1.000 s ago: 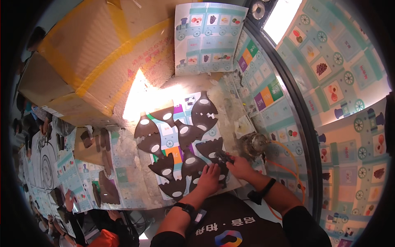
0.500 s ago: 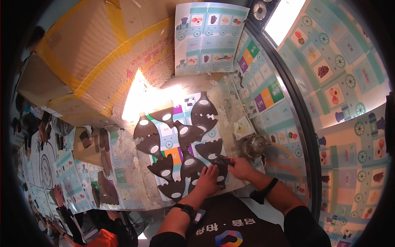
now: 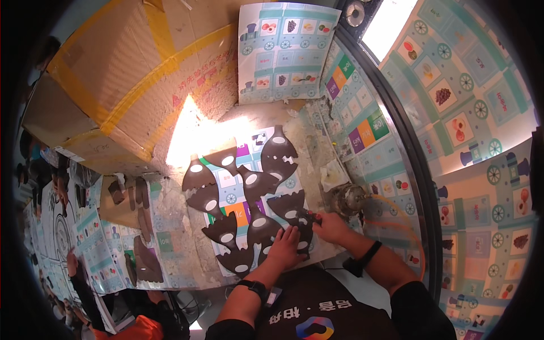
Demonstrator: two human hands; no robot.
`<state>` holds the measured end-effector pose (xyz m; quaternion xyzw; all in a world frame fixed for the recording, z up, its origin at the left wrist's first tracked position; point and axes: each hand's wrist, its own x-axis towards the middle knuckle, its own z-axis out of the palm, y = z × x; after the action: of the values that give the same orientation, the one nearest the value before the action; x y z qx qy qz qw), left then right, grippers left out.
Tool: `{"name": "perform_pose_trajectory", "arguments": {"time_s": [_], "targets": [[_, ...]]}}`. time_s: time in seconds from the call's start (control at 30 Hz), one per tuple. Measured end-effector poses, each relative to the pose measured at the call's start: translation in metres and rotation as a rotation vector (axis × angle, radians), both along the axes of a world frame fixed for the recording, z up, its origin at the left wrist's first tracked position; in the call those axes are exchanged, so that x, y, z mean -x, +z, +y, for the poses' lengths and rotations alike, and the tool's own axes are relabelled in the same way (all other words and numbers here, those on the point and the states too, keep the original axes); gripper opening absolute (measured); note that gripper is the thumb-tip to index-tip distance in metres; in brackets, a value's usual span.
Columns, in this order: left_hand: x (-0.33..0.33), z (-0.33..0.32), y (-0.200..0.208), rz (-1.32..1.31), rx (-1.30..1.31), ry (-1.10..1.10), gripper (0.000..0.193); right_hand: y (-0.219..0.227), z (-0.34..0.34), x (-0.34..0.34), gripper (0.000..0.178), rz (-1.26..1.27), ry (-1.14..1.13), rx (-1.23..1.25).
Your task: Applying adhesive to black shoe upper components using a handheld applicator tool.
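Several flat dark brown cut-out pieces, with jagged edges and pale ovals, lie in rows over a printed sheet on the worktable. My left hand rests palm down with fingers stretched on the lower right pieces. Close beside it, my right hand is closed around a small dark tool with a bit of red. The tool's tip is at the right edge of a brown piece; its exact kind is too small to tell.
A large taped cardboard box stands at the back left. Right of the pieces is a grimy round fitting with an orange hose. Printed sheets line the right wall. More brown pieces lie left; another person's hand is beyond.
My right hand has shifted slightly up and left with the tool. My left hand stays on the pieces. The other person's hand at far left has moved left and a little up.
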<state>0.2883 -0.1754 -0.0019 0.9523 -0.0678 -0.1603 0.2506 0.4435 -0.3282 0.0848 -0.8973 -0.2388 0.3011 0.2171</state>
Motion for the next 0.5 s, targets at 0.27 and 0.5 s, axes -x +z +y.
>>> {"name": "perform_pose_trajectory", "arguments": {"time_s": [0.27, 0.5], "targets": [[0.002, 0.0, -0.004, 0.01, 0.014, 0.014, 0.094, 0.0, 0.001, 0.002, 0.031, 0.033, 0.02, -0.005], [-0.001, 0.0, -0.001, 0.031, 0.003, -0.008, 0.094, -0.012, -0.016, -0.004, 0.033, 0.04, -0.005, 0.014]]}}
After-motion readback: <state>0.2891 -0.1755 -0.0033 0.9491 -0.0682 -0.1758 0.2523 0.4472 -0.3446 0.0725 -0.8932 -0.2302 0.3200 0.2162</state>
